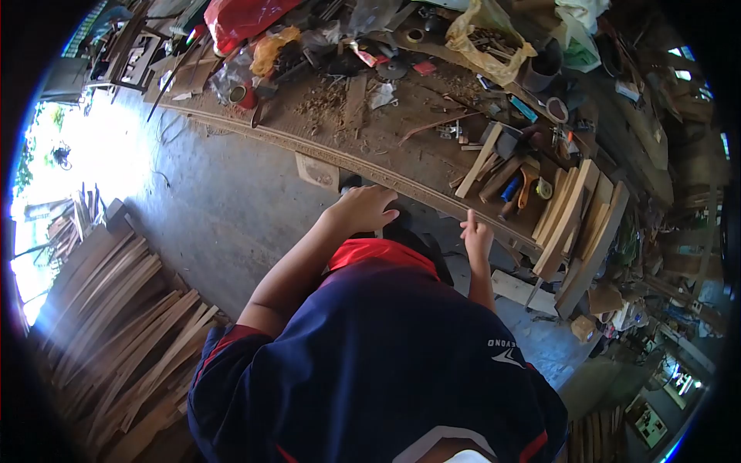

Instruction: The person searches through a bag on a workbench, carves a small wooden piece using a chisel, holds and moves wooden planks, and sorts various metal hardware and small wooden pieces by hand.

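Observation:
My left hand (366, 210) is at the near edge of the wooden workbench (309, 147), its fingers loosely bent and the thumb apart, with nothing visible in it. To the right, my right hand (478, 234) is raised near the same edge. One finger points up and the others are partly curled; I see nothing held. Closest to it on the bench lie a wooden-handled brush (528, 185), a blue roll (511, 188) and a tape roll (543, 189). A pale wood strip (478, 160) lies beside them. Whether either hand touches the bench edge is unclear.
Several wood pieces (573, 220) are stacked at the bench's right end. Sawdust (324, 104), a red can (242, 96), a yellow plastic bag (494, 42) and a red bag (243, 19) lie farther back. Long wood strips (131, 332) are piled on the left floor.

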A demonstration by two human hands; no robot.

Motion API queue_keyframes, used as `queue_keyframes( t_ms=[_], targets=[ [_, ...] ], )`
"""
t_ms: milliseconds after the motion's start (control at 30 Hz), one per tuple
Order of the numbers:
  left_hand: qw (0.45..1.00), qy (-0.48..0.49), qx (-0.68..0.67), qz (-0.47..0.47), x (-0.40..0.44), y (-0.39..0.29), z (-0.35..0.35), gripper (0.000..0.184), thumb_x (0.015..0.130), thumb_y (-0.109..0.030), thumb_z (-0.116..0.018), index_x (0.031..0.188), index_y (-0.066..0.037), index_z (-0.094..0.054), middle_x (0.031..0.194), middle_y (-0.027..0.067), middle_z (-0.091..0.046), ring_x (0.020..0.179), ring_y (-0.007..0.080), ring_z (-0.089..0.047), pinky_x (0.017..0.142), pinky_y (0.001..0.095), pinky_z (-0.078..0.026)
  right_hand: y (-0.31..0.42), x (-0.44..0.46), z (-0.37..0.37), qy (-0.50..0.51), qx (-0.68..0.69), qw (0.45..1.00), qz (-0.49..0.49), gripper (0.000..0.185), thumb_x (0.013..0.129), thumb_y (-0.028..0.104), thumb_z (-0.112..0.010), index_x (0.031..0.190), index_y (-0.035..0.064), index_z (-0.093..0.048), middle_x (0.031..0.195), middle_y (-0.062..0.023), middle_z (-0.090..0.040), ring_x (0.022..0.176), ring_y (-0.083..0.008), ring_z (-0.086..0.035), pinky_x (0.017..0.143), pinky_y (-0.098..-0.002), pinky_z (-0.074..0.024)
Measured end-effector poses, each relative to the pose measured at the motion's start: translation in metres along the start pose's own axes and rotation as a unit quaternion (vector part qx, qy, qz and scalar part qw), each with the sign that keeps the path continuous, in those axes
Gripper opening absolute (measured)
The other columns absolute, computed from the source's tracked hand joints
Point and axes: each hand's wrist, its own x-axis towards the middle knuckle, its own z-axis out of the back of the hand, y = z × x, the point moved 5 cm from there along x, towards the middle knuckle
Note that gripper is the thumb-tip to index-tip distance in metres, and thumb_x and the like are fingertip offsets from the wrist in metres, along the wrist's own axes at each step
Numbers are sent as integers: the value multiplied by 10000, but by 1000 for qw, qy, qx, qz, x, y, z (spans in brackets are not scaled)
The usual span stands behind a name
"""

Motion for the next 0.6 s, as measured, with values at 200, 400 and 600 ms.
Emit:
queue_keyframes(
  t_ms=[200,400,600],
  targets=[
    [996,-41,-66,46,33,106,-26,299,807,-298,-583,940,-32,-617,799,185,-639,807,348,-624,700,428,-489,9,0,-21,25,-46,998,-34,481,913,409,-498,665,17,-626,527,-85,-588,556,-248,-616,581,-362,-465],
    [952,-119,-216,183,87,235,-40,306,713,-339,-620,808,-48,-621,792,184,-653,824,323,-642,722,417,-502,46,-3,-51,40,-38,997,-58,434,900,369,-543,690,-10,-572,605,-111,-615,588,-241,-629,581,-339,-456],
    [866,-187,-279,371,149,284,-25,466,656,-396,-730,901,-29,-581,907,174,-641,893,323,-624,769,414,-506,83,-11,-88,95,-64,990,-78,360,883,323,-581,770,-19,-570,684,-133,-631,639,-246,-633,597,-335,-456]
  ],
)
